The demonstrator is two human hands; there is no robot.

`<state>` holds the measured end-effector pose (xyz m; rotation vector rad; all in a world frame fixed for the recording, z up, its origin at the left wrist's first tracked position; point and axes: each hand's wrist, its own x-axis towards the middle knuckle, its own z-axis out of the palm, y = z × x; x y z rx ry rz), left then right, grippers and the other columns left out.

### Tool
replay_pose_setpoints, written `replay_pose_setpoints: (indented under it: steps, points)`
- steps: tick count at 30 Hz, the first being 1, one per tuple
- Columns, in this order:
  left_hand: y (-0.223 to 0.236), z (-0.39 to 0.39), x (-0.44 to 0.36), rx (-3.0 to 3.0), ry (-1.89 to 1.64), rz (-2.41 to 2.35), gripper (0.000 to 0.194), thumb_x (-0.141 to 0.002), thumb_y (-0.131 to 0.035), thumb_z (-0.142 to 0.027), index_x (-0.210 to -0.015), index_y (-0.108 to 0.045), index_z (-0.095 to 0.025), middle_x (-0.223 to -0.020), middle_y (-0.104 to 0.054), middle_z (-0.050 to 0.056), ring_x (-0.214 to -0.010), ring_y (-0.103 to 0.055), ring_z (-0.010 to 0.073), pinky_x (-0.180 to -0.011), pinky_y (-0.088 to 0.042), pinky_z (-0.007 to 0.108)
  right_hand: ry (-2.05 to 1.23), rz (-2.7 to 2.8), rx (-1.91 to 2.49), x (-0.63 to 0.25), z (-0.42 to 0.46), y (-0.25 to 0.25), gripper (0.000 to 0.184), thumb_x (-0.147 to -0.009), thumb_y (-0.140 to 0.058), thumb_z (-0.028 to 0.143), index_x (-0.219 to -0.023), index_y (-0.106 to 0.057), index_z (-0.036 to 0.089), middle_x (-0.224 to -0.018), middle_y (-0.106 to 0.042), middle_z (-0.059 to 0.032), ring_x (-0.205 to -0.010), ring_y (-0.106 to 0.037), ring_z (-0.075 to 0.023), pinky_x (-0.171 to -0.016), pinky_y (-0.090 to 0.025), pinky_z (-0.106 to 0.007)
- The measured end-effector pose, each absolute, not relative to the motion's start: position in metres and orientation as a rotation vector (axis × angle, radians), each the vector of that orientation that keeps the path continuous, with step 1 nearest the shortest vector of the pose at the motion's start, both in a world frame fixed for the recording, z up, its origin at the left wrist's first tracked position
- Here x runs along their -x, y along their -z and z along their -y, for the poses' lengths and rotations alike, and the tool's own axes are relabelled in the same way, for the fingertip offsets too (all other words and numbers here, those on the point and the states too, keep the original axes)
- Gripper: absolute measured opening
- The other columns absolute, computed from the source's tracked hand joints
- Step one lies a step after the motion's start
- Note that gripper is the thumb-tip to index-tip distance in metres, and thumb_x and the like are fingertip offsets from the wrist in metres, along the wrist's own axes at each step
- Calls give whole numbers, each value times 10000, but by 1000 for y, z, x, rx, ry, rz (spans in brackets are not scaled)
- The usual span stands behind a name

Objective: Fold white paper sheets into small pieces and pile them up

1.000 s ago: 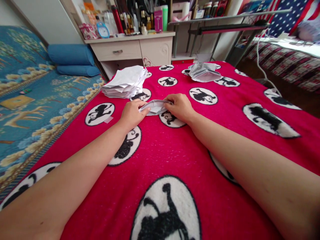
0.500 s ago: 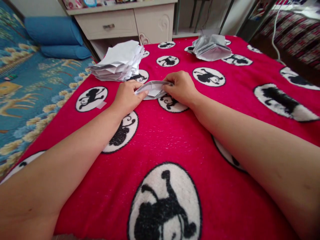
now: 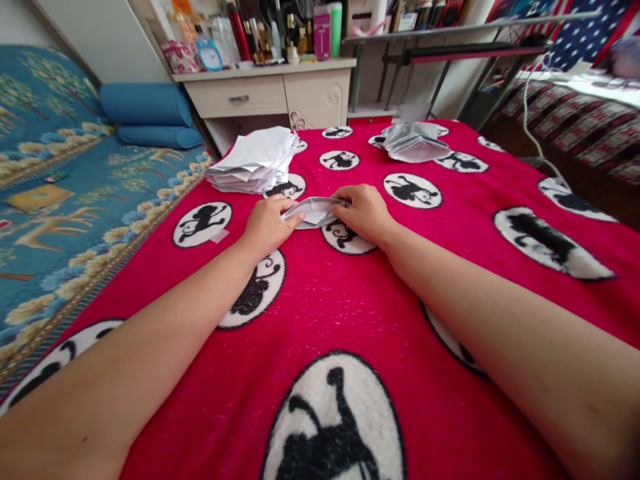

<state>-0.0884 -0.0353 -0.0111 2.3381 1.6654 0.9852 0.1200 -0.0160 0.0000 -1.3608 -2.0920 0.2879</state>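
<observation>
A folded piece of white paper (image 3: pixel 315 212) is held between my two hands, low over the red cloth. My left hand (image 3: pixel 274 225) pinches its left end, thumb on the near side. At the right end, my right hand (image 3: pixel 364 212) grips it between thumb and fingers. The paper's upper edge bows up a little, and folded flaps show on its near face. Just beyond my left hand lies a thick stack of white paper sheets (image 3: pixel 257 159). Farther off to the right sits a pile of folded papers (image 3: pixel 416 142).
The red cloth (image 3: pixel 320 313) carries white ovals with black figures. A small paper scrap (image 3: pixel 220 235) lies left of my left hand. A blue patterned sofa (image 3: pixel 100 227) runs along the left. Behind stand a white cabinet (image 3: pixel 320 97) with bottles and a metal-legged desk (image 3: pixel 450 40).
The view has tilted up, so everything sits lower and more of the cabinet top and desk shows. Both hands keep the folded paper in nearly the same pose.
</observation>
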Motion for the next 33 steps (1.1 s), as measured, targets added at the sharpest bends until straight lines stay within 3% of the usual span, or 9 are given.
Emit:
replay_pose_setpoints:
  steps: [12,24,28,30,33]
  points:
    - [15,35,89,-2319,-986,-1659,253,-813,-607,-358,-939,-742,-185,-895,-695,49,-798,-618,189,-735,-472,292,-328,2107,1377,-122,18,-1,195,-794,-559,271,-858,-728,197,-698,-654,-25,-628,-512,-131,-575,-310,-250]
    - [10,37,86,-2290,-1104,-1581,212,-810,-587,-211,-958,-734,-171,-964,-730,55,-883,-659,191,-818,-492,294,-391,2072,1344,-122,17,1,211,-811,-539,324,-818,-709,199,-672,-632,-15,-617,-509,-129,-555,-307,-238]
    - [7,40,84,-2282,-1200,-1470,210,-832,-598,-237,-992,-714,-166,-1007,-724,71,-927,-662,192,-841,-498,299,-385,2033,1374,-121,19,-1,223,-815,-527,344,-748,-675,191,-620,-603,-9,-584,-496,-127,-533,-288,-237]
    - [5,42,82,-2313,-1244,-1401,255,-835,-623,-286,-1050,-691,-167,-1055,-711,85,-966,-655,200,-870,-495,314,-386,2003,1409,-120,20,-2,228,-811,-525,341,-698,-649,187,-588,-591,-10,-568,-494,-129,-526,-286,-238]
    - [1,47,80,-2390,-1287,-1309,470,-777,-709,-367,-1202,-612,-192,-1127,-675,98,-1025,-633,217,-921,-483,347,-401,1956,1449,-120,21,-4,227,-797,-526,326,-656,-630,183,-560,-584,-15,-556,-498,-133,-522,-295,-239]
